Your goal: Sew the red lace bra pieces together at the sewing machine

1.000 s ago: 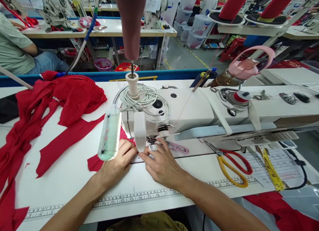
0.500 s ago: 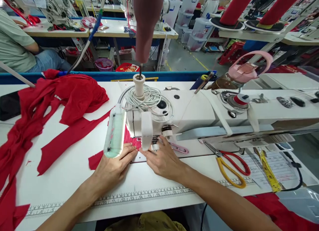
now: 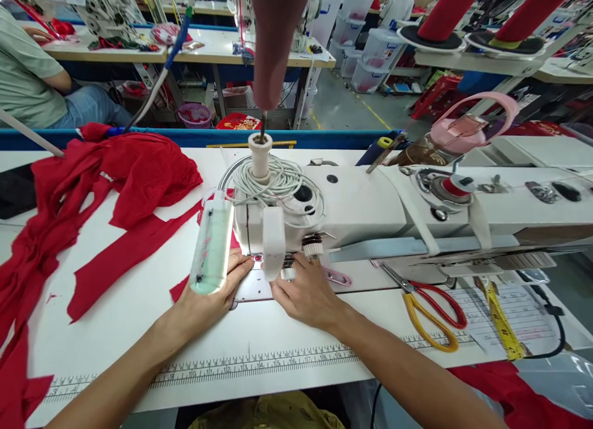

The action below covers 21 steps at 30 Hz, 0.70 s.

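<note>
A narrow strip of red fabric [image 3: 178, 288] runs under the head of a white sewing machine [image 3: 365, 200]. My left hand [image 3: 215, 293] lies with its fingers stretched over the fabric left of the needle area, partly hidden behind a clear greenish guard [image 3: 210, 247]. Just right of the presser foot, my right hand [image 3: 306, 293] has its fingers bent and drawn together, the thumb low at the needle plate [image 3: 257, 287]. Whatever is between those fingertips is hidden by the machine head. Only a sliver of fabric shows between the hands.
A heap of red fabric [image 3: 143, 170] covers the table's left side. Scissors [image 3: 433, 312] with red and yellow handles, a pink thread snipper [image 3: 337, 276] and a yellow measuring tape [image 3: 503, 324] lie to the right. A pink-lidded bottle [image 3: 456, 133] stands behind the machine.
Both hands have shifted slightly away from me at the needle area. The red fabric between them has moved farther under the machine head, baring more of the needle plate.
</note>
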Available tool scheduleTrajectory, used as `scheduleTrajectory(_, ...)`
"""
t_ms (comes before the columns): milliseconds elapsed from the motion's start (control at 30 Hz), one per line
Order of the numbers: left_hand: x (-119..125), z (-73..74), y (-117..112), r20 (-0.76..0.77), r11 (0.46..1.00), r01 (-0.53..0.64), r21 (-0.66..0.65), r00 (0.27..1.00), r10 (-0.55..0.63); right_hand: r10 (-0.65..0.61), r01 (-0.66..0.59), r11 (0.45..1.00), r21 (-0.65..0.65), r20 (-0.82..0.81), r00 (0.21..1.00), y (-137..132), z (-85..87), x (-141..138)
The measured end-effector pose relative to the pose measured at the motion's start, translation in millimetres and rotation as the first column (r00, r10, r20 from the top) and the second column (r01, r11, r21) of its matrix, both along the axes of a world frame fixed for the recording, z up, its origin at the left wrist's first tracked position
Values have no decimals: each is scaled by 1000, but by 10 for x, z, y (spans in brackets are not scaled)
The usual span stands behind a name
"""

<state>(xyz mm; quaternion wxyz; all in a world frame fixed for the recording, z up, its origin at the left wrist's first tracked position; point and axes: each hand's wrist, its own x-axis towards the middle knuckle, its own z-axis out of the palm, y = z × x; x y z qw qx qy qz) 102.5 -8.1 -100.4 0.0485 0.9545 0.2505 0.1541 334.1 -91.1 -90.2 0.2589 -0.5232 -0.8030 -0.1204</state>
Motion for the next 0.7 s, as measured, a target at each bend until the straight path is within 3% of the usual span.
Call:
scheduleTrajectory(133, 39, 26, 50, 42, 999, -21, 25, 999, 20, -9, 29, 989, 146, -131, 991, 59, 67, 92)
scheduleTrajectory(233, 84, 75, 29, 87, 999, -44, 24, 995, 42, -50, 75, 987, 141, -173, 984, 89, 84, 135)
scheduleTrajectory(367, 101, 97, -20, 125, 998, -45, 34, 991, 40, -5, 41, 985, 168, -214, 977, 78, 76, 133)
scheduleTrajectory(700, 121, 142, 89, 174, 984, -165, 64, 973, 152, 20, -13, 999, 52, -131, 991, 102, -43, 59)
